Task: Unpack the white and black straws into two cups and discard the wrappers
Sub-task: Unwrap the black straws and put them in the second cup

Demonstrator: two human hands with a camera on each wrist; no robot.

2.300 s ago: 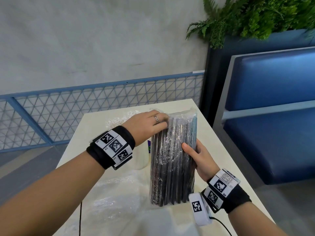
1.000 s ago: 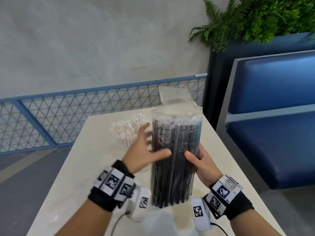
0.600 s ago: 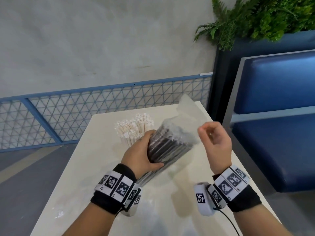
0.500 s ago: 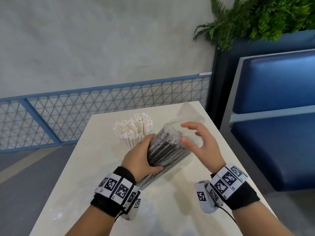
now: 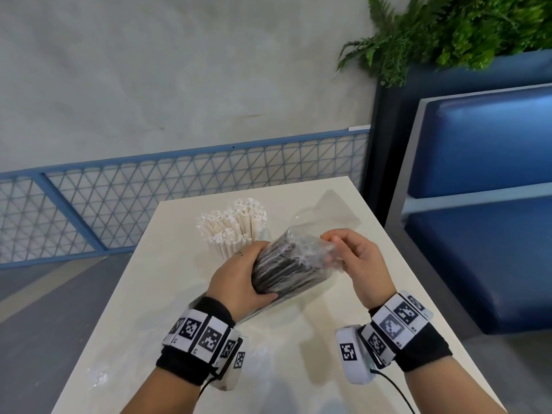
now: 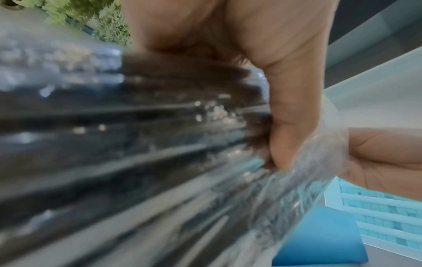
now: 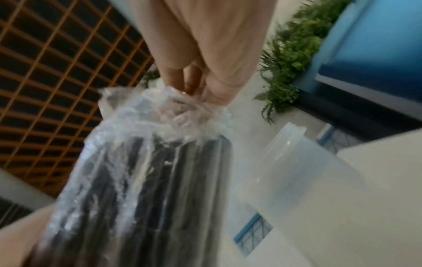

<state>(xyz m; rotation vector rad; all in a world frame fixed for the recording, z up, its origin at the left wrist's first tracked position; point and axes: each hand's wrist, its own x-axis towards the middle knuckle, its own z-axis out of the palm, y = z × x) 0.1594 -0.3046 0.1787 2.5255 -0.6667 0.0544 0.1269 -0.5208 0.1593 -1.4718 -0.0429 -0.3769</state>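
Observation:
A pack of black straws (image 5: 286,264) in clear plastic film is tilted over the table, its top end pointing away and to the right. My left hand (image 5: 239,279) grips the pack round its middle, with the thumb (image 6: 285,126) lying across the film. At the top end, my right hand (image 5: 346,252) pinches the bunched wrapper (image 7: 182,108) with thumb and fingertips (image 7: 194,84). Unwrapped white straws (image 5: 236,228) stand upright in a cup just behind my left hand. A clear empty cup (image 5: 328,207) stands behind the pack, and it also shows in the right wrist view (image 7: 308,171).
The pale table (image 5: 167,294) has its right edge beside a blue padded bench (image 5: 478,234). A blue mesh railing (image 5: 149,204) and a grey wall lie beyond the far edge. Crinkled clear film (image 5: 98,380) lies near the table's front left.
The pack stood upright between both hands; now my left hand alone holds it, tilted. My right hand let go of the side and moved to the top, where it pinches the wrapper.

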